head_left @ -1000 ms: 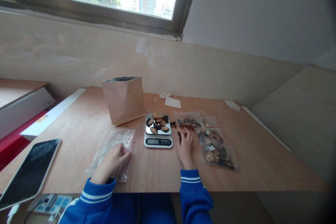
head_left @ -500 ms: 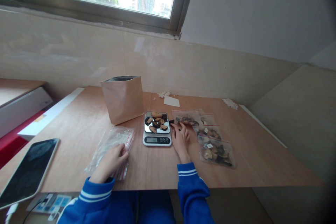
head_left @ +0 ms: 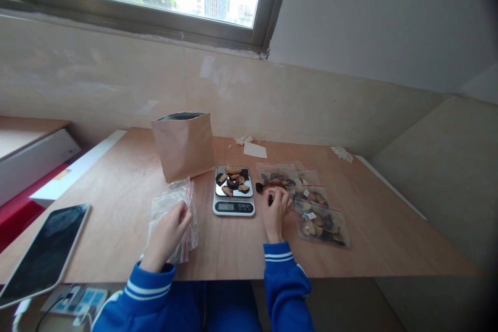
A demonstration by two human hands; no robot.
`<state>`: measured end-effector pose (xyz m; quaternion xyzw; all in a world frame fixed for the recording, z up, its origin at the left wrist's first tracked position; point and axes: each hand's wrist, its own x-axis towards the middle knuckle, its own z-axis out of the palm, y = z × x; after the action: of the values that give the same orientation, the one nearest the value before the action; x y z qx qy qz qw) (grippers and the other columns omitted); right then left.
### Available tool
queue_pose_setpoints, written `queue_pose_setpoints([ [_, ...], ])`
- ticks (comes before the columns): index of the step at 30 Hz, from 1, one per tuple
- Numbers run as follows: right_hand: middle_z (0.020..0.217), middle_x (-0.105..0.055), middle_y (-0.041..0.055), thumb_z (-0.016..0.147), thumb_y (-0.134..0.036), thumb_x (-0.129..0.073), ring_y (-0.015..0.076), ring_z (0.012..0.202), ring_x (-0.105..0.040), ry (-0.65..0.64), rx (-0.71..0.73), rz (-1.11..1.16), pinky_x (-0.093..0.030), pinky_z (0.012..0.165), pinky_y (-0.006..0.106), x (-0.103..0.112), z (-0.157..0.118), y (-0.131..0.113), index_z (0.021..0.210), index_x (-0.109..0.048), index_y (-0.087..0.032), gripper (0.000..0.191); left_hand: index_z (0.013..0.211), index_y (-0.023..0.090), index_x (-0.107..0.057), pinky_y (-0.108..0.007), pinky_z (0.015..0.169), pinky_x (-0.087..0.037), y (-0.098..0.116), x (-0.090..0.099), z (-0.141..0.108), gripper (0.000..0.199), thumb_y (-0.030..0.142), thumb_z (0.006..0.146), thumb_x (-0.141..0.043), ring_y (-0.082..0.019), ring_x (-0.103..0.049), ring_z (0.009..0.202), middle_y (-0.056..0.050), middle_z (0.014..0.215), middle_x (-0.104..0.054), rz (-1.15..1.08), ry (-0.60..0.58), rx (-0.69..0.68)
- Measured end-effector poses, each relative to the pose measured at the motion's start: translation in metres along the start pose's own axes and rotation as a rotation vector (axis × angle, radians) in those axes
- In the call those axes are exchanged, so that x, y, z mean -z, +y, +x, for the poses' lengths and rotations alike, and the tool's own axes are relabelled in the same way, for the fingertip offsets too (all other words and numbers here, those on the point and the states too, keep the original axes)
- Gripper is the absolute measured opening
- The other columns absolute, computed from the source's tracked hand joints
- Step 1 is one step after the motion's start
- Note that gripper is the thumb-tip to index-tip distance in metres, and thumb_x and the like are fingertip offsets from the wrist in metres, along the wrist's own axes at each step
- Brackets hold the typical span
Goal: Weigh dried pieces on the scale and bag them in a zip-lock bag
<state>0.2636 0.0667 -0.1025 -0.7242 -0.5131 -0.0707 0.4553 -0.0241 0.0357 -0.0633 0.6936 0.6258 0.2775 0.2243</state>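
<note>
My left hand [head_left: 166, 234] pinches the upper edge of a clear zip bag [head_left: 174, 223] with a red-striped seal, which is lifted and crumpled against the fingers. My right hand [head_left: 277, 213] is curled, with a small dark dried slice [head_left: 270, 199] held at its fingertips. It rests just right of a digital kitchen scale [head_left: 234, 206], whose steel plate carries a pile of brown and black dried slices. Beside those fingers lie several filled zip bags of slices, the nearest [head_left: 277, 175] just above them.
A kraft paper stand-up pouch [head_left: 182, 147] stands behind the left hand on the plywood table [head_left: 116, 238]. A tablet [head_left: 44, 249] lies at the left edge. A white paper slip [head_left: 256, 150] and crumpled tissue [head_left: 342, 154] lie at the back.
My left hand has raised the clear bag from lying flat and gathered its edge. My right hand has drawn back toward me from the scale's side with a dark slice at its fingertips.
</note>
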Motion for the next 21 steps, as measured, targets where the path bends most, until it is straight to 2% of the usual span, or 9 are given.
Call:
queue_pose_setpoints([
  [2, 0.103, -0.059, 0.0114, 0.092, -0.029, -0.042, 0.0261, 0.103, -0.052, -0.082, 0.131, 0.152, -0.036, 0.094, 0.045, 0.008, -0.006, -0.026, 0.090, -0.059, -0.020, 0.020, 0.069, 0.023, -0.038, -0.029, 0.060, -0.036, 0.003, -0.001, 0.000, 0.030, 0.044, 0.090, -0.035, -0.017, -0.051, 0.059, 0.003, 0.063, -0.050, -0.034, 0.030, -0.027],
  [4, 0.096, -0.061, 0.0089, 0.094, -0.028, -0.041, 0.0232, 0.097, -0.054, -0.229, 0.206, 0.299, -0.039, 0.091, 0.041, 0.015, -0.017, -0.058, 0.090, -0.060, -0.021, 0.020, 0.070, 0.023, -0.040, -0.029, 0.060, -0.037, 0.005, -0.003, 0.000, 0.030, 0.045, 0.091, -0.035, -0.017, -0.052, 0.060, 0.002, 0.064, -0.052, -0.046, 0.035, -0.066],
  [7, 0.092, -0.063, 0.0061, 0.095, -0.028, -0.043, 0.0206, 0.092, -0.056, -0.521, 0.220, 0.485, -0.044, 0.086, 0.036, 0.018, -0.037, -0.106, 0.089, -0.061, -0.022, 0.020, 0.071, 0.023, -0.043, -0.030, 0.061, -0.039, 0.009, -0.003, 0.000, 0.030, 0.045, 0.091, -0.036, -0.018, -0.053, 0.062, 0.001, 0.066, -0.054, -0.066, 0.027, -0.101],
  [10, 0.092, -0.065, 0.0038, 0.092, -0.034, -0.050, 0.0177, 0.085, -0.059, -0.696, 0.133, 0.636, -0.048, 0.076, 0.031, 0.015, -0.054, -0.134, 0.098, -0.060, -0.022, 0.017, 0.072, 0.023, -0.045, -0.030, 0.063, -0.042, 0.015, 0.002, -0.001, 0.030, 0.046, 0.091, -0.037, -0.017, -0.054, 0.064, 0.000, 0.068, -0.054, -0.138, 0.047, -0.106],
  [13, 0.085, -0.063, 0.0008, 0.089, -0.037, -0.054, 0.0146, 0.070, -0.058, -0.731, -0.013, 0.727, -0.048, 0.064, 0.027, 0.009, -0.063, -0.142, 0.098, -0.055, -0.021, 0.018, 0.074, 0.022, -0.047, -0.028, 0.064, -0.044, 0.023, 0.006, -0.001, 0.029, 0.045, 0.091, -0.039, -0.016, -0.055, 0.066, 0.000, 0.070, -0.055, -0.238, 0.074, -0.115],
  [17, 0.076, -0.058, -0.0026, 0.086, -0.030, -0.053, 0.0123, 0.061, -0.052, -0.735, -0.098, 0.814, -0.044, 0.057, 0.024, 0.006, -0.063, -0.136, 0.096, -0.049, -0.022, 0.013, 0.079, 0.022, -0.051, -0.026, 0.060, -0.044, 0.030, 0.009, -0.003, 0.027, 0.044, 0.091, -0.042, -0.017, -0.056, 0.070, -0.001, 0.075, -0.058, -0.320, 0.084, -0.121],
  [19, 0.074, -0.057, -0.0031, 0.085, -0.027, -0.052, 0.0125, 0.061, -0.052, -0.686, -0.131, 0.820, -0.043, 0.057, 0.024, 0.005, -0.059, -0.130, 0.094, -0.048, -0.023, 0.011, 0.077, 0.022, -0.051, -0.026, 0.060, -0.044, 0.032, 0.011, -0.004, 0.026, 0.043, 0.091, -0.043, -0.016, -0.055, 0.069, 0.000, 0.072, -0.057, -0.319, 0.184, -0.103],
  [21, 0.077, -0.057, -0.0020, 0.084, -0.027, -0.051, 0.0130, 0.063, -0.054, -0.575, -0.180, 0.803, -0.044, 0.059, 0.024, 0.006, -0.050, -0.124, 0.089, -0.049, -0.023, 0.007, 0.075, 0.022, -0.049, -0.026, 0.061, -0.043, 0.036, 0.016, -0.005, 0.025, 0.041, 0.090, -0.043, -0.015, -0.052, 0.065, 0.002, 0.067, -0.053, -0.304, 0.356, -0.074],
])
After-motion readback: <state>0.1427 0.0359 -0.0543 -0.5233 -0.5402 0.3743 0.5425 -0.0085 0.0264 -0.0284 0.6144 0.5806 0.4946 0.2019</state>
